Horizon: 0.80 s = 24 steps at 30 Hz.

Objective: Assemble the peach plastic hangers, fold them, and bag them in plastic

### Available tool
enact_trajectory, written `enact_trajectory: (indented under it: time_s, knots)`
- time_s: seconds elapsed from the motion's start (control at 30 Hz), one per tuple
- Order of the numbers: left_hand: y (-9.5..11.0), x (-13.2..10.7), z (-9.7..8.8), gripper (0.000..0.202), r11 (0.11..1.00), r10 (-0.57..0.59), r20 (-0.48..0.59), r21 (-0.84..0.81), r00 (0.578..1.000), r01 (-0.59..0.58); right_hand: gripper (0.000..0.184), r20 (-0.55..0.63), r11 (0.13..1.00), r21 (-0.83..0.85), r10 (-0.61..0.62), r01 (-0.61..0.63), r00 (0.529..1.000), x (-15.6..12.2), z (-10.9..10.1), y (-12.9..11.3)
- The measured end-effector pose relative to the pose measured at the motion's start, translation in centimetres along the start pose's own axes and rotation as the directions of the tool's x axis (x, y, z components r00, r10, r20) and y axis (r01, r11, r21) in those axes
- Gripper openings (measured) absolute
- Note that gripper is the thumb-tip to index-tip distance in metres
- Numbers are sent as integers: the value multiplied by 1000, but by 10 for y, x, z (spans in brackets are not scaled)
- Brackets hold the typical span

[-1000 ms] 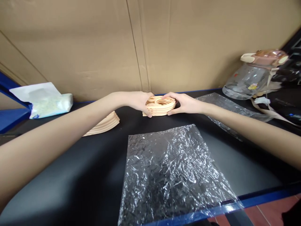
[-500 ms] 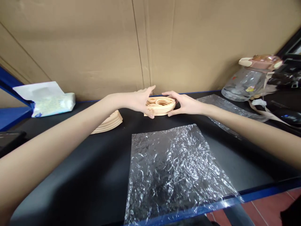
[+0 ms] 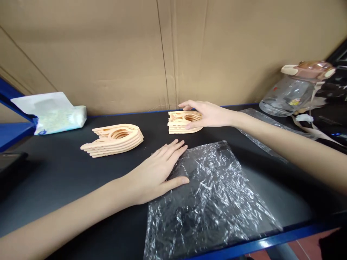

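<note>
My left hand (image 3: 159,171) is open, its fingers stretched out over the left upper part of a clear crinkled plastic bag (image 3: 211,191). At the back of the table, my right hand (image 3: 207,113) is around the rounded right end of a stack of beige arch-shaped pieces (image 3: 176,124). Its thumb is on the near side of that stack, with the fingers over the far side. A second stack of similar beige pieces (image 3: 119,141), with an opening through the middle, lies to the left, apart from both hands.
A tissue pack (image 3: 61,117) stands at the back left, with a dark flat object (image 3: 11,160) at the left edge. Another clear plastic bag (image 3: 267,124) lies under my right forearm. A clear bottle with a pink lid (image 3: 292,90) stands at the right. Cardboard (image 3: 121,54) walls the back.
My left hand has left the back stack and come down toward me onto the plastic bag. My right hand has shifted slightly left, over the stack's end. The left stack is now uncovered.
</note>
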<state>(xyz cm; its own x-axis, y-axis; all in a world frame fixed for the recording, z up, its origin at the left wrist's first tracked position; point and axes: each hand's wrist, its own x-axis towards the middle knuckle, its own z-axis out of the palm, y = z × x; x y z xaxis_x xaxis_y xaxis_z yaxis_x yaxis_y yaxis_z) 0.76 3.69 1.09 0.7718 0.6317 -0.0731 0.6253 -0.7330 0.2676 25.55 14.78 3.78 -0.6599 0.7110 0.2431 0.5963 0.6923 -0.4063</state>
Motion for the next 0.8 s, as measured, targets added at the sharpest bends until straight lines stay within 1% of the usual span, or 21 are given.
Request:
enact_trajectory:
  time_s: [0.13,0.23,0.33,0.43,0.5,0.53,0.57,0.6,0.63,0.7,0.8]
  knots:
    - [-21,-7,2,69,1000,-1,-111,-5,994,0,73,17,998,-61,19,-18,1000,7,-1,-1]
    - [-30,-12,3,63,1000,-1,-205,-25,979,-5,72,28,998,-38,44,-43,999,9,-1,-2]
    - [-33,-13,2,53,999,-34,-269,-47,963,22,72,3,997,-10,74,-74,997,8,-3,-4]
    - [-32,-12,1,44,998,-50,-274,-58,960,36,74,-74,997,-15,78,-79,994,1,-11,-11]
    - [-30,-11,1,40,998,-42,-265,-56,963,28,71,-110,997,-33,71,-75,991,-12,-20,-18]
    - [-30,-11,1,39,998,-38,-264,-53,964,25,69,-103,996,-43,70,-75,992,-20,-24,-21]
    - [-30,-10,1,39,998,-37,-262,-51,964,25,67,-80,996,-53,66,-70,995,-30,-28,-25]
    - [-30,-10,1,39,999,-37,-259,-48,965,26,62,-32,995,-70,74,-76,997,-41,-32,-28]
    - [-30,-10,2,39,999,-37,-257,-44,966,26,57,11,991,-95,92,-90,996,-53,-35,-31]
    - [-31,-10,2,39,999,-38,-256,-38,966,29,51,47,973,-174,165,-154,985,-77,-38,-38]
    - [-31,-10,3,39,999,-34,-260,-35,965,26,43,94,933,-273,267,-233,959,-109,-36,-47]
